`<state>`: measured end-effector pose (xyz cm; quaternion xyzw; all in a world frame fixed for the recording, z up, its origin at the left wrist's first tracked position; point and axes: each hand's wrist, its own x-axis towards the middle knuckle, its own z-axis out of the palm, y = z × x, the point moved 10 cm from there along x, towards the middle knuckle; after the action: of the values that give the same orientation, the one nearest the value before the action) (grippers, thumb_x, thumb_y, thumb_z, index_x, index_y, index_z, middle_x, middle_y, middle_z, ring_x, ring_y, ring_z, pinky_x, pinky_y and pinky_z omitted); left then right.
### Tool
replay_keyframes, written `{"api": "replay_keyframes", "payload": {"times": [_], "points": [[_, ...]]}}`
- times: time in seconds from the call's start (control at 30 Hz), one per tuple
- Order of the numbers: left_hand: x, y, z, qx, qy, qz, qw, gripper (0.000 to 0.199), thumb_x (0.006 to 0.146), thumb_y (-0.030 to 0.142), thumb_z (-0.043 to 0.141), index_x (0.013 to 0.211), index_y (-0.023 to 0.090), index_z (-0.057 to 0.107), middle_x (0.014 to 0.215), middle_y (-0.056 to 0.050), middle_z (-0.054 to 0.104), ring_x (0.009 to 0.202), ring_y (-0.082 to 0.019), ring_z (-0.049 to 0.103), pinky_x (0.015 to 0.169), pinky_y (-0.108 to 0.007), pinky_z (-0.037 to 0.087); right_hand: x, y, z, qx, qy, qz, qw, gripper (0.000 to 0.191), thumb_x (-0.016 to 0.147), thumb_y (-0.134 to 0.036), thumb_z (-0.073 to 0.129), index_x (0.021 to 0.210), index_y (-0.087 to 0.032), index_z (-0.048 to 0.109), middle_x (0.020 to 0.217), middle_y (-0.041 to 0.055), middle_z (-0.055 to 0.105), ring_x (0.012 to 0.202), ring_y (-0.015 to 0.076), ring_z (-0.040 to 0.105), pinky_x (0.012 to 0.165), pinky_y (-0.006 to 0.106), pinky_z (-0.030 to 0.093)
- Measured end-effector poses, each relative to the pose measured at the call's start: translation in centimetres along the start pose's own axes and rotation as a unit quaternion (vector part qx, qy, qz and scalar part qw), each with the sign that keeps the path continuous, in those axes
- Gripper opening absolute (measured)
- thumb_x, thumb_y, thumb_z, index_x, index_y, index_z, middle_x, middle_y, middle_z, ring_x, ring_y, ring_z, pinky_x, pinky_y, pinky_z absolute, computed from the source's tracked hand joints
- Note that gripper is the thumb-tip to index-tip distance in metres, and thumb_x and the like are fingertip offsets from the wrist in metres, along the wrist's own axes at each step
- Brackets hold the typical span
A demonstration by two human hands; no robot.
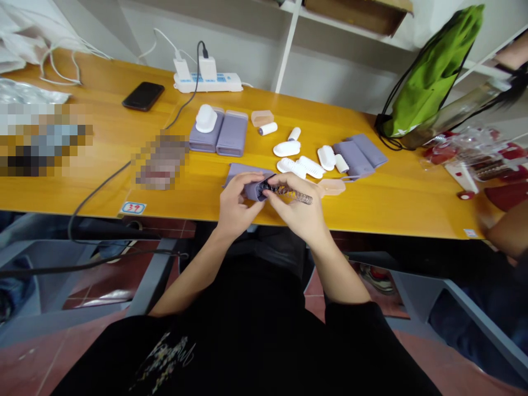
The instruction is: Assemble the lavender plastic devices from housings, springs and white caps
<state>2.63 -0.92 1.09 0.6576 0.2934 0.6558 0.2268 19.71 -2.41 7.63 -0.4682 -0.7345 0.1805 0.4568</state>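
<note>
My left hand point(238, 206) is wrapped round a small purple case point(252, 191) just above the table's front edge. My right hand point(300, 212) pinches a thin metal coil spring point(304, 197) at the case's dark opening; the spring's free end sticks out to the right. Behind my left hand a flat purple piece point(237, 169) lies on the table. White oval brush-like pieces point(311, 166) lie beyond my right hand, and a peach translucent cover point(333, 187) is just right of it. My fingers partly hide where spring and case meet.
Two purple boxes point(231, 133) stand at the back, a white piece point(205, 119) on one. More purple parts point(361, 156) lie right. A power strip point(208, 82), black phone point(143, 96), grey cable point(108, 184) and green bag point(433, 77) are around. Another person's arm point(509, 228) shows far right.
</note>
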Motion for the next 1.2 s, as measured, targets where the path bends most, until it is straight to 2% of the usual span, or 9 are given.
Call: {"api": "replay_keyframes", "payload": {"times": [0.27, 0.47, 0.77, 0.97, 1.2], "points": [[-0.1, 0.0, 0.0, 0.011, -0.001, 0.001, 1.0, 0.051, 0.094, 0.007, 0.086, 0.139, 0.029, 0.081, 0.141, -0.007, 0.088, 0.135, -0.029, 0.086, 0.12, -0.051, 0.071, 0.3, 0.1, 0.5, 0.026, -0.002, 0.021, 0.999, 0.008, 0.103, -0.023, 0.081, 0.107, -0.028, 0.076, 0.112, 0.0039, 0.09, 0.103, 0.0255, 0.086, 0.101, 0.046, 0.07], [-0.1, 0.6, 0.0, 0.055, -0.007, 0.006, 0.998, 0.051, 0.088, 0.006, 0.082, 0.133, 0.03, 0.084, 0.137, -0.005, 0.091, 0.129, -0.03, 0.088, 0.11, -0.05, 0.074, 0.2, 1.0, 0.9, -0.005, 0.001, 0.07, 0.998, 0.013, 0.097, -0.025, 0.083, 0.1, -0.03, 0.071, 0.096, -0.0003, 0.085, 0.084, 0.0228, 0.077, 0.086, 0.042, 0.064], [-0.6, 0.4, -0.3, 0.046, 0.013, 0.009, 0.999, 0.054, 0.087, 0.005, 0.084, 0.135, 0.03, 0.086, 0.138, -0.006, 0.091, 0.128, -0.03, 0.089, 0.108, -0.048, 0.075, 0.5, 1.5, 1.3, 0.012, 0.002, 0.083, 0.996, 0.014, 0.092, -0.02, 0.077, 0.098, -0.03, 0.068, 0.087, -0.0036, 0.08, 0.075, 0.02, 0.07, 0.077, 0.038, 0.057], [-0.9, -0.2, -0.3, 0.036, 0.007, -0.016, 0.999, 0.052, 0.087, 0.008, 0.084, 0.136, 0.029, 0.085, 0.14, -0.008, 0.089, 0.134, -0.032, 0.088, 0.109, -0.05, 0.076, 0.6, 1.6, 1.3, 0.015, 0.004, 0.083, 0.996, 0.014, 0.093, -0.021, 0.081, 0.098, -0.029, 0.07, 0.09, -0.0028, 0.082, 0.077, 0.0197, 0.072, 0.079, 0.039, 0.059], [-0.7, -0.2, -0.5, -0.002, 0.026, -0.025, 0.999, 0.043, 0.093, 0.016, 0.089, 0.133, 0.027, 0.082, 0.136, -0.008, 0.089, 0.131, -0.03, 0.089, 0.11, -0.047, 0.076, 0.2, 0.4, 0.8, 0.066, -0.005, 0.045, 0.997, 0.01, 0.101, -0.027, 0.084, 0.106, -0.03, 0.076, 0.109, 0.0009, 0.09, 0.102, 0.0247, 0.086, 0.099, 0.044, 0.07]]}}
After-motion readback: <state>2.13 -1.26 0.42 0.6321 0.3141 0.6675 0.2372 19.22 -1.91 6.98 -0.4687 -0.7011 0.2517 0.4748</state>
